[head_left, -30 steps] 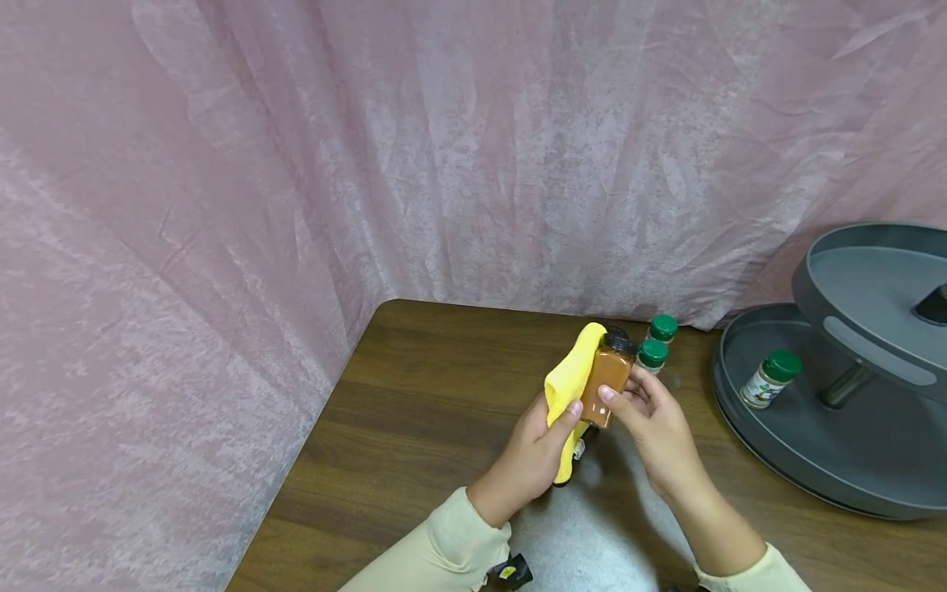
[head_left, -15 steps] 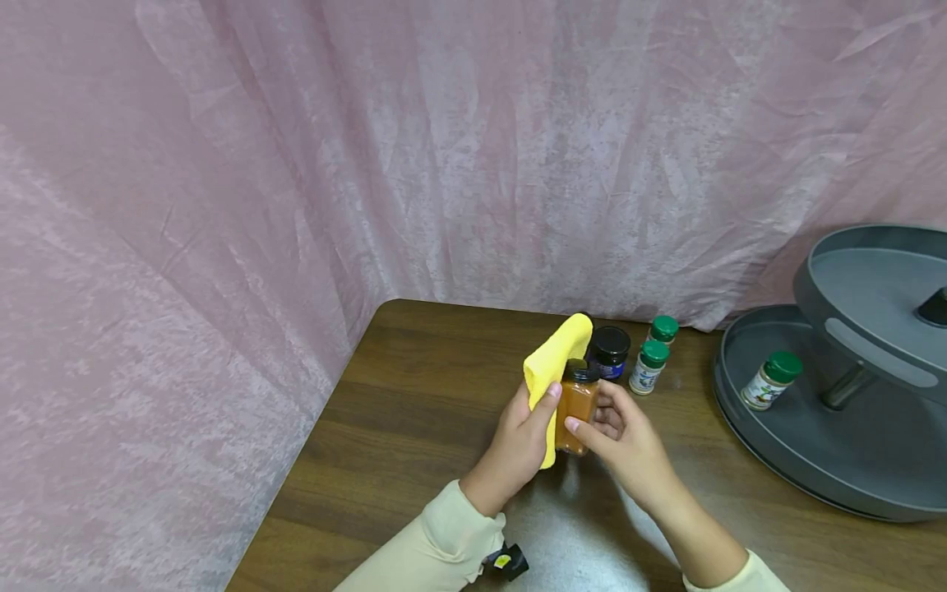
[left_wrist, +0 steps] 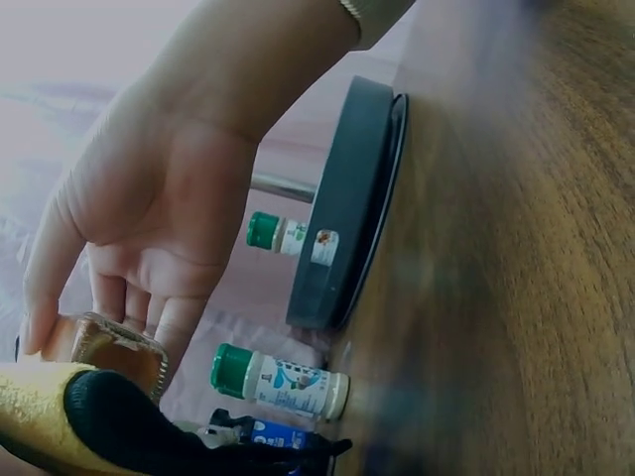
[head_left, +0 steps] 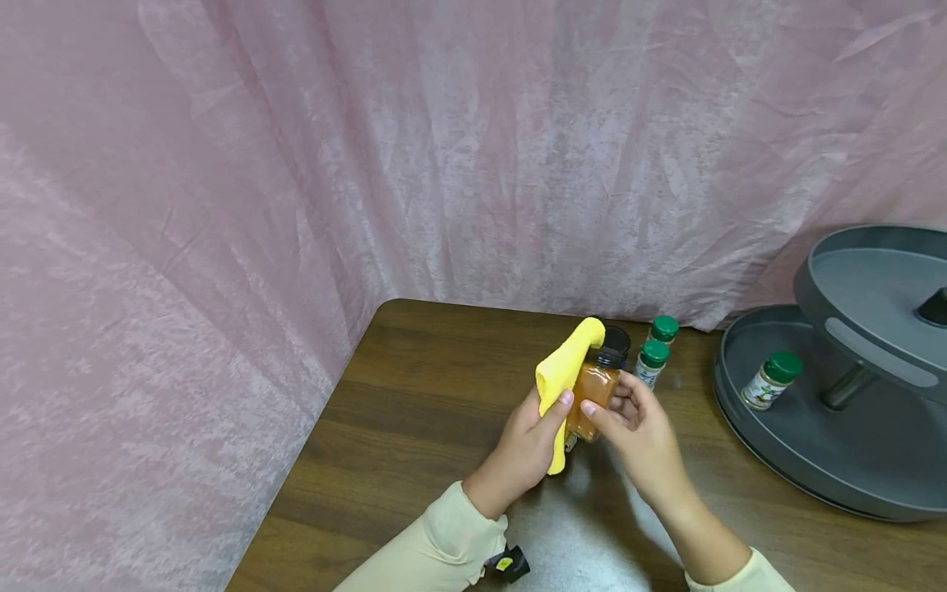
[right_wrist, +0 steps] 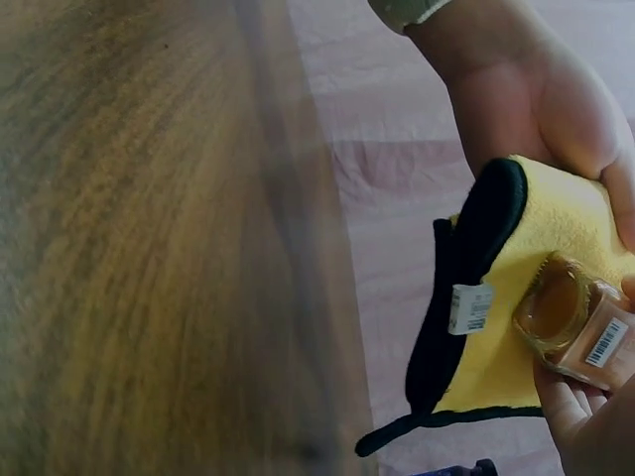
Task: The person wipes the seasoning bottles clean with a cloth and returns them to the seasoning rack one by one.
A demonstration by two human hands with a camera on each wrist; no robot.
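Observation:
My left hand (head_left: 524, 444) grips a folded yellow cloth (head_left: 564, 370) with black edging, thumb on its near side. Against the cloth stands a clear square spice jar (head_left: 596, 393) of orange-brown powder with a black lid. My right hand (head_left: 653, 444) pinches this jar from the right between thumb and fingers. Seen from the right wrist, the jar's base (right_wrist: 556, 307) and barcode label (right_wrist: 605, 342) show over the cloth (right_wrist: 506, 367), which carries a white tag (right_wrist: 470, 308). Both hands are held above the table.
Behind the held jar, a dark-lidded jar (head_left: 616, 339) is partly hidden. Two green-capped shakers (head_left: 654, 354) stand beside it on the wooden table (head_left: 414, 395). At right is a grey two-tier round tray (head_left: 829, 460), with another green-capped shaker (head_left: 772, 381) on its lower tier.
Both hands, cloth and spice jar shifted left and toward the person, then partly back right and away. The dark-lidded jar came into view and is now partly covered again.

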